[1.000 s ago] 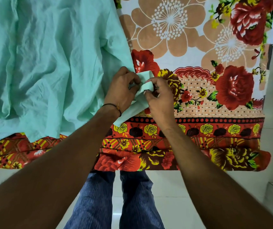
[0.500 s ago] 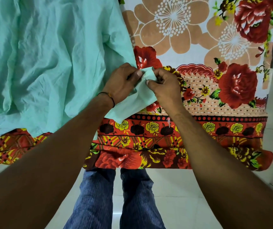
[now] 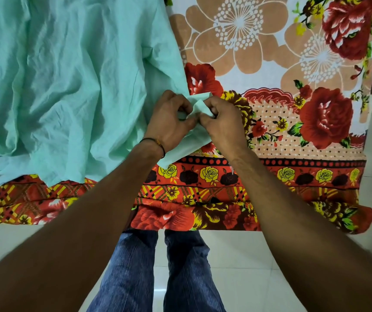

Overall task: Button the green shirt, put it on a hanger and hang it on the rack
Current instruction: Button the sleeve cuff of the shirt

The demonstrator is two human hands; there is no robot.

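Left hand [image 3: 169, 122] and right hand [image 3: 223, 124] close together, fingers curled, both pinching a narrow folded strip of the green shirt [image 3: 68, 86], thumbs almost touching. Strip trailing down beneath the hands; bulk of the shirt spread out left of the hands, over a floral sheet [image 3: 281, 122] showing bare to the right of the hands. Pale mint cloth, heavily creased and rumpled. Dark thread band [image 3: 158, 144] just below the left hand, on the wrist.

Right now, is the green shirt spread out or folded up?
Spread out, though wrinkled: the green shirt lies across the floral sheet; only one edge is bunched where the left hand and right hand pinch it.
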